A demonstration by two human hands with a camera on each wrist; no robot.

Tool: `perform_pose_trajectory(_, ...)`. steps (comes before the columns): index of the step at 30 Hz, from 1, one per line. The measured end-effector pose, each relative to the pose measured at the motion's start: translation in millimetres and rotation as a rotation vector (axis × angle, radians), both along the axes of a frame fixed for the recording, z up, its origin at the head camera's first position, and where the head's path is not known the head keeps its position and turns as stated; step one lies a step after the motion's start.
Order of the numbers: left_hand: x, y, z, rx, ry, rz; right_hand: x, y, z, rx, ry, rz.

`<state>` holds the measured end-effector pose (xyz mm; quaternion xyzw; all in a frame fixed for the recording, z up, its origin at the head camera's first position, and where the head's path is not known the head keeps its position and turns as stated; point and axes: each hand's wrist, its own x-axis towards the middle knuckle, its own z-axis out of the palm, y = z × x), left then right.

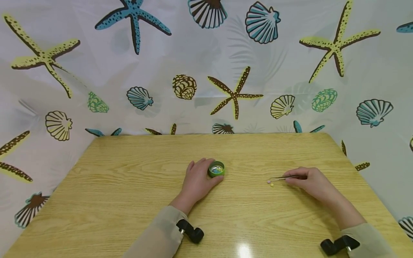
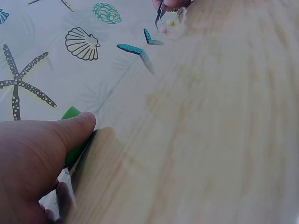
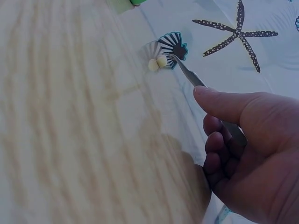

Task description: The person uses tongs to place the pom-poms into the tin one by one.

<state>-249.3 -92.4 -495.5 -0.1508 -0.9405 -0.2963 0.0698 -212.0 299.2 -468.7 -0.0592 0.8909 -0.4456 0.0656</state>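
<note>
My left hand (image 1: 198, 181) grips a small round green container (image 1: 216, 173) from its left side, thumb at the near wall and fingers around the back. Small colourful pieces show inside it. In the left wrist view the thumb (image 2: 77, 130) lies along the green wall. To the right, my right hand (image 1: 317, 184) pinches metal tweezers (image 3: 189, 74) between thumb and fingers. Their tips point left, right at a small pink bead (image 1: 269, 182). Close beside it on the table is a yellow bead (image 1: 272, 185).
Both hands work over a light wooden table (image 1: 129, 186). A white cloth (image 1: 161, 64) printed with shells and starfish hangs behind the table and along its sides. Each wrist carries a black camera mount, such as the left mount (image 1: 190, 231).
</note>
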Motion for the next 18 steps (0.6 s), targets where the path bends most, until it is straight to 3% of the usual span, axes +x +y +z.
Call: perform_pose_trajectory(18, -0.6, 0.0, 0.3, 0.006, -0.010, 0.000, 1.6, -0.6, 0.9, 0.033, 0.012, -0.002)
